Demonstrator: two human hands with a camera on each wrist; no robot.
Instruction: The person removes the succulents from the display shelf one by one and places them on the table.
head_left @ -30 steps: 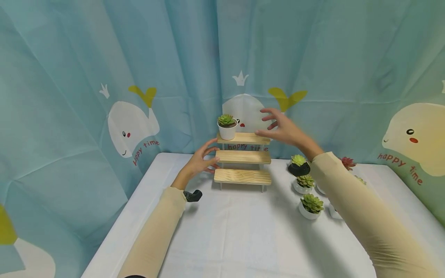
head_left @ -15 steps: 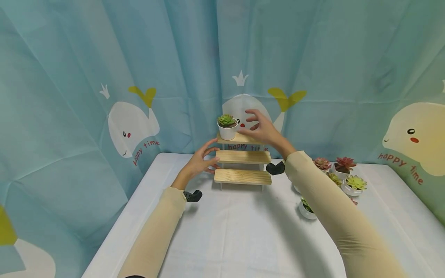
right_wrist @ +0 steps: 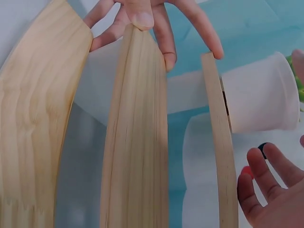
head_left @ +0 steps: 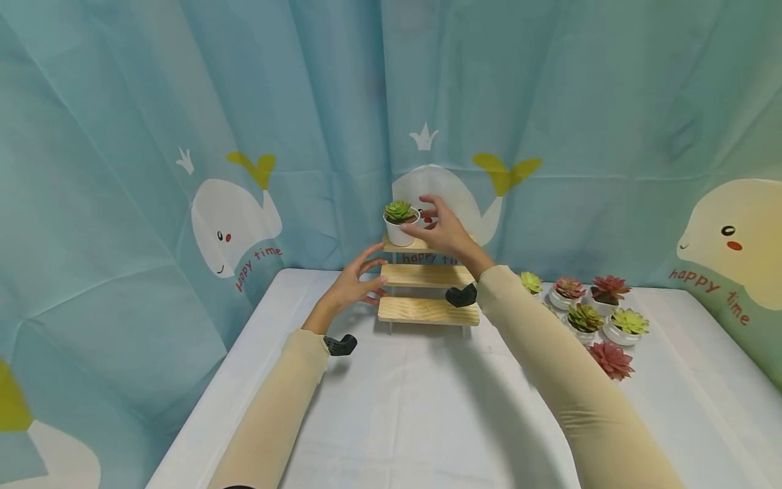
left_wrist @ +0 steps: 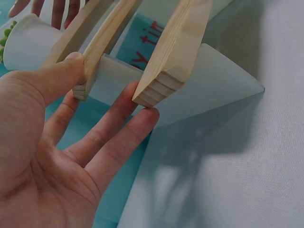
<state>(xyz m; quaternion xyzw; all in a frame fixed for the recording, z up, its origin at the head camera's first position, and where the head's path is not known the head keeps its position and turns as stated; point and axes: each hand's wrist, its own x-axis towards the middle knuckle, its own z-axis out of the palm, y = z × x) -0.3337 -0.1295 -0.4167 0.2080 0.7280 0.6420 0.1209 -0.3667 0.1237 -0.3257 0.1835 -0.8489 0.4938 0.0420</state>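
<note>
A three-tier wooden shelf stand stands against the curtain. On the left of its top shelf is a white-potted green succulent. My left hand holds the stand's left end. In the left wrist view its thumb presses the middle shelf, while two fingertips touch the end of the bottom shelf. My right hand is beside the pot with fingers loosely bent, the thumb overlapping the pot's right side in the head view. Whether the thumb touches the pot is unclear. Only part of that hand shows in the right wrist view.
Several potted succulents, among them a red one and a light green one, stand on the white-covered table at the right. My right sleeve hides some of them. A blue whale-print curtain hangs close behind the stand.
My right hand has moved left along the top shelf, from its right end to beside the potted succulent. The left hand and the stand stay in place.
</note>
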